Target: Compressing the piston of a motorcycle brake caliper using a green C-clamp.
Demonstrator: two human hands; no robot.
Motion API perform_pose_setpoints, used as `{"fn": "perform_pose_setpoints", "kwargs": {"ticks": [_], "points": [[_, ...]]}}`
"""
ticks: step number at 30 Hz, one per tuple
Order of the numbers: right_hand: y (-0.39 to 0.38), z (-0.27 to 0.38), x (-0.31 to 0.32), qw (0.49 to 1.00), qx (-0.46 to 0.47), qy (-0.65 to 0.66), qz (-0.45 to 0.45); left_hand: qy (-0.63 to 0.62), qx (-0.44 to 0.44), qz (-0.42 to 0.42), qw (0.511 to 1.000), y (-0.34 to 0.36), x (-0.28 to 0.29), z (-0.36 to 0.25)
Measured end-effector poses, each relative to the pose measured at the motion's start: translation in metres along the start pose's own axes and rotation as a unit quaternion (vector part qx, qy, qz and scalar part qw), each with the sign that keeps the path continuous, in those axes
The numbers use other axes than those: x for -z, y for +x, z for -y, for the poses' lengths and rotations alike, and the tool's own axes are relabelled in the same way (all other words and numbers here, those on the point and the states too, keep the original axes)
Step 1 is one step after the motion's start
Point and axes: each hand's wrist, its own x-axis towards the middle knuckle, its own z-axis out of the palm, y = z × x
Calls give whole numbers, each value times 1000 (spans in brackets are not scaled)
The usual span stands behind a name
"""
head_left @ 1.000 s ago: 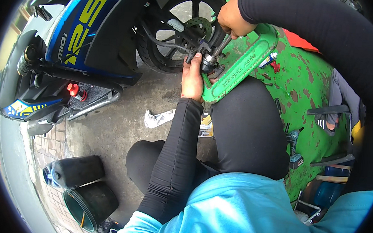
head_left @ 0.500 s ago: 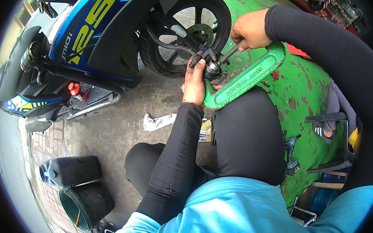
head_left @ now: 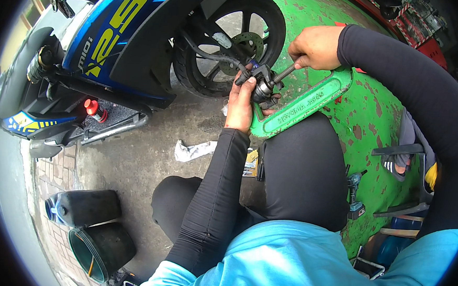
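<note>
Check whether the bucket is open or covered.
Open: the bucket shows its green inside, with an orange stick in it, and no lid across the mouth.

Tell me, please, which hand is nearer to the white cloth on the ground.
Left. The left hand is above and right of the white cloth in the picture; the right hand is farther up and right, at the screw of the green clamp.

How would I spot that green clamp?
Find the blue motorcycle, then its front wheel. Just below and right of it, the right hand grips the screw of the green clamp. Thick and green, it stands apart from the dark metal part within it.
</note>
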Motion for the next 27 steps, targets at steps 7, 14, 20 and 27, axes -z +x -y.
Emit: {"fn": "perform_pose_setpoints", "kwargs": {"ticks": [7,14,20,27], "points": [[-4,-2,-10,999,23,27,-33,-13,0,1,1000,1,3,-4],[-7,3,-6,993,55,4,-100,-33,15,31,999,2,9,-6],[-9,11,4,995,12,-30,-96,-14,26,38,999,2,13,-6],[-4,9,18,997,42,-68,-14,7,12,30,999,5,14,-3]]}}
